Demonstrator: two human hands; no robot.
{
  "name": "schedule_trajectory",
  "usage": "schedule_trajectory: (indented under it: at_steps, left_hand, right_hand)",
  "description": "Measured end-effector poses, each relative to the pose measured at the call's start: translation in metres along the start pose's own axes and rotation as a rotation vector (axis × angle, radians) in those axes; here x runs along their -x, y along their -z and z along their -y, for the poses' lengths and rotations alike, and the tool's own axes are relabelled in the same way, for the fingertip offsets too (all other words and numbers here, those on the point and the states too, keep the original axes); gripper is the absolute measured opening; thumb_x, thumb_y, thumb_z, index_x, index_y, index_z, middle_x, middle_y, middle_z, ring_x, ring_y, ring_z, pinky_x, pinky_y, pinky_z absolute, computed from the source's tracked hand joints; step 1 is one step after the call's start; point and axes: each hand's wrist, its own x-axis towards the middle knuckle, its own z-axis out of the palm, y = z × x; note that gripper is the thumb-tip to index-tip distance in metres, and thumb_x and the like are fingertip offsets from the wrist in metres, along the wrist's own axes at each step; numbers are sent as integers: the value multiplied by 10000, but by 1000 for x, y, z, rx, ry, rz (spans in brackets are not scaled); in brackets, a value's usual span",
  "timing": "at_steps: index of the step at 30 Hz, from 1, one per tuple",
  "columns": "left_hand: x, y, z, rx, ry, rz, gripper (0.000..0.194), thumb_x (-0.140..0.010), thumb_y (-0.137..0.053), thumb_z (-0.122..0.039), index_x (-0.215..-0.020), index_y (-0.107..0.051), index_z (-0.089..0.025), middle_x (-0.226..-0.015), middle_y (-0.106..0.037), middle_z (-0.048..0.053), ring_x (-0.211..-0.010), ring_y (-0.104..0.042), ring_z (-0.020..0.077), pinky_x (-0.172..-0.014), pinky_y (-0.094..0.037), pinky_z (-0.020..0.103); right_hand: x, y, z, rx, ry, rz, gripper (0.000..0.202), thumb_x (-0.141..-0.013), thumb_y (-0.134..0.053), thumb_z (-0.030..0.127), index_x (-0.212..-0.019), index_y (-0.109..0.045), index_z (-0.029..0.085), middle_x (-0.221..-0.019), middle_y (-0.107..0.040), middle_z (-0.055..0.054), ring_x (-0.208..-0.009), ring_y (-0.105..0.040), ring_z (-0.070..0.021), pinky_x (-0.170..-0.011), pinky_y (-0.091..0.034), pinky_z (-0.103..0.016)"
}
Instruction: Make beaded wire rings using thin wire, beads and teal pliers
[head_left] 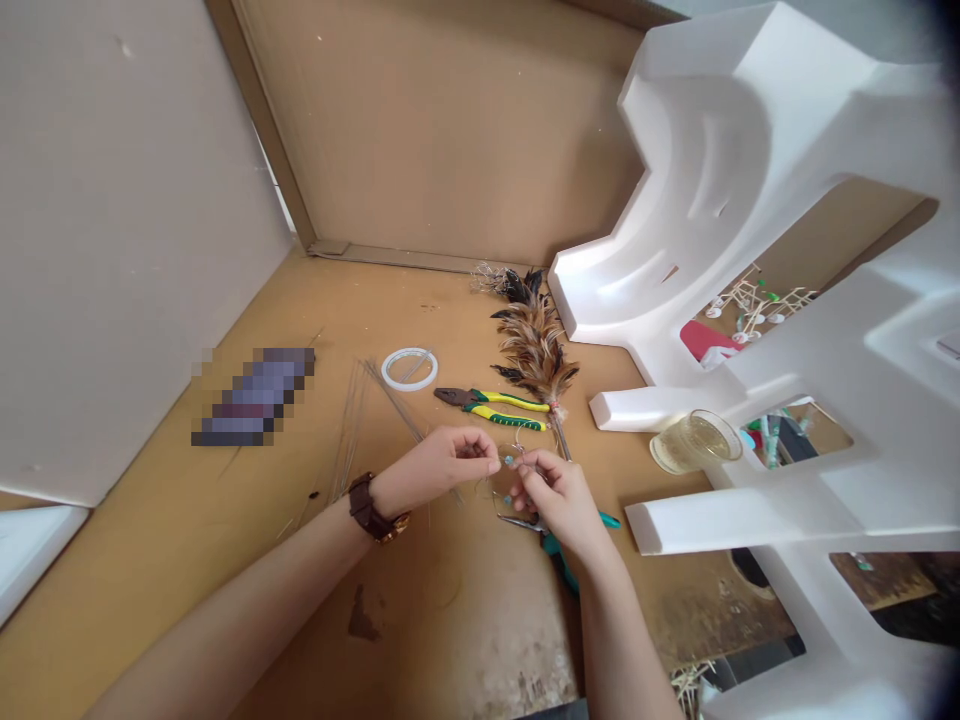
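Note:
My left hand [457,455] is closed, with thumb and forefinger pinched at one end of a thin wire. Close beside it my right hand [551,490] is also closed, its fingertips gripping the wire. Small pale blue beads [509,461] show on the wire between the two hands; its finer shape is hard to make out. Partly under my right hand lie long-nose pliers with teal handles [555,555]. Just beyond the hands rest combination pliers with yellow and green handles [506,408]. Several straight thin wires [352,420] lie left of my left hand.
A feather duster [534,335] lies beyond the pliers, near a white ring-shaped roll [385,370]. A blurred-out dark rectangle [259,400] is at left. White moulded foam [697,520] stands at right, beside a glass [690,445]. Cardboard [450,130] walls the back.

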Motion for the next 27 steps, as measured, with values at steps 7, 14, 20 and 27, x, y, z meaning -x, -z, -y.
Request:
schedule_trajectory:
  at_steps: [7,14,20,27]
  left_hand:
    - [-1,5,-2,-38,-184,-27,140,-732,-625,-267,-687,-624,-135,-846,-578,35,-797,-507,138,-727,-398,249]
    - [-4,-5,9,545,28,96,197,-798,-582,-287,-868,-635,-111,-922,-630,79,-839,-566,145,-746,-429,258]
    - [-3,-12,9,600,-23,103,188,-835,-531,-317,-844,-564,-132,-793,-583,12,-517,-514,55,-453,-383,172]
    - [0,-16,6,496,-94,78,187,-864,-461,-359,-851,-468,-173,-867,-540,-11,-465,-507,36,-426,-420,176]
  right_hand:
    - [2,0,4,-94,-22,53,139,-788,-493,283,-791,-582,176,-584,-605,18,-498,-569,-103,-470,-415,-192]
    - [2,2,10,-199,-65,105,145,-785,-494,298,-781,-564,171,-587,-609,19,-490,-580,-99,-437,-390,-179]
    - [2,2,12,-290,-63,146,136,-774,-517,291,-766,-571,167,-607,-624,5,-522,-603,-122,-444,-405,-197]
    - [1,2,10,-312,-44,172,121,-759,-531,255,-749,-613,167,-648,-638,-8,-579,-569,-116,-489,-436,-209]
